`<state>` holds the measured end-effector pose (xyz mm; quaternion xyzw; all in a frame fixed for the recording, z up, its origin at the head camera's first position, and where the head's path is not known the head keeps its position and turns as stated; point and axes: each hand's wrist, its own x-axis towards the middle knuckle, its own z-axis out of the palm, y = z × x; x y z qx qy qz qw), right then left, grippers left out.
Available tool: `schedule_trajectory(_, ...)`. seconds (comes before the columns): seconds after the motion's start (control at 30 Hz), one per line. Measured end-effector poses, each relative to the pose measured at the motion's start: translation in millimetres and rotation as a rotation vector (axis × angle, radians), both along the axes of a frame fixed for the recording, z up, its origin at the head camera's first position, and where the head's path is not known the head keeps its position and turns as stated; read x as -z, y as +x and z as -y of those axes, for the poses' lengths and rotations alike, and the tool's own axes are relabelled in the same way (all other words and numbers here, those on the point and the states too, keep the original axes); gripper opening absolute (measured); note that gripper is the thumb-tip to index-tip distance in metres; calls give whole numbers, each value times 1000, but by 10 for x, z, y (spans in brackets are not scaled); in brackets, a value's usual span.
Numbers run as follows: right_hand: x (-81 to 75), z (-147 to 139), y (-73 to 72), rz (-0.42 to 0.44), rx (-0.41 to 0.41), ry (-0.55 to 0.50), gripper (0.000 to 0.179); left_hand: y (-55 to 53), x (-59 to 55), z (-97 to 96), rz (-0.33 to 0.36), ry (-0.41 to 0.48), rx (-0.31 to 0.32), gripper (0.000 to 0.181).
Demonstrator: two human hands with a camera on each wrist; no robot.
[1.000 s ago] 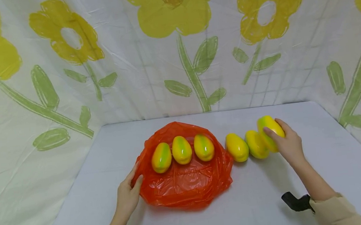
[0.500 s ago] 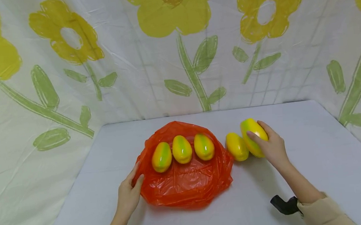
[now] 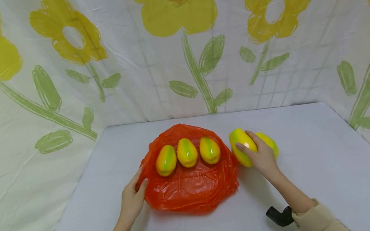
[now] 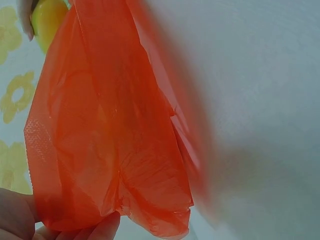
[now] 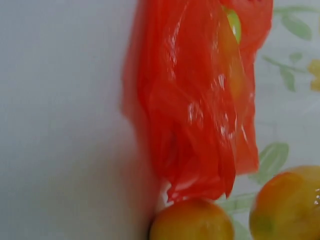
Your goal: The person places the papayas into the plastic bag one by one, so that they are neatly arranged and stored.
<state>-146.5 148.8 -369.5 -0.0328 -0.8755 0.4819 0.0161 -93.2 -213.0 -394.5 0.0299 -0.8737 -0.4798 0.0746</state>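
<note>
A red plastic bag (image 3: 191, 198) lies spread wide on the table, with three yellow-green papayas (image 3: 187, 152) in a row inside its mouth. My left hand (image 3: 132, 197) pinches the bag's left rim between thumb and fingers; the left wrist view shows these fingers (image 4: 102, 227) at the bag's edge. Just off the bag's right side, my right hand (image 3: 264, 158) grips a papaya (image 3: 239, 144) from above. Another papaya (image 3: 269, 141) shows partly behind that hand. Low in the right wrist view, one papaya (image 5: 192, 222) sits by the bag and a second (image 5: 290, 205) is higher.
The white table (image 3: 109, 150) ends at a flower-printed cloth (image 3: 130, 80) that hangs behind it. Dark wrist camera mounts, one of them this black piece (image 3: 279, 216), stick out at both forearms.
My right hand has carried its papaya leftward past the loose ones, close to the bag's right edge. The left hand and the bag have stayed nearly still.
</note>
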Motion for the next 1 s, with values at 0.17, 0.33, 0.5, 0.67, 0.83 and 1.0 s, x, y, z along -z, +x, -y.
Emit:
schedule_trajectory(0.17,26,170,42,-2,-33,-13,69,-4,-1,-5,-2,9,4,46)
schedule_trajectory(0.33,71,325,78,-3,-69,-66,69,-4,1,-7,6,10,4,46)
schedule_trajectory(0.5,128,464,112,-3,-91,-93,68,-5,4,-9,5,8,8,46)
schedule_trajectory(0.67,192,610,139,-31,-104,-83,67,-2,6,-4,3,-1,5,46)
schedule_trajectory(0.83,208,715,182,-28,-109,-97,69,-3,12,1,-7,-7,3,46)
schedule_trajectory(1.0,203,780,212,-32,-110,-120,68,-3,13,9,-5,-5,3,46)
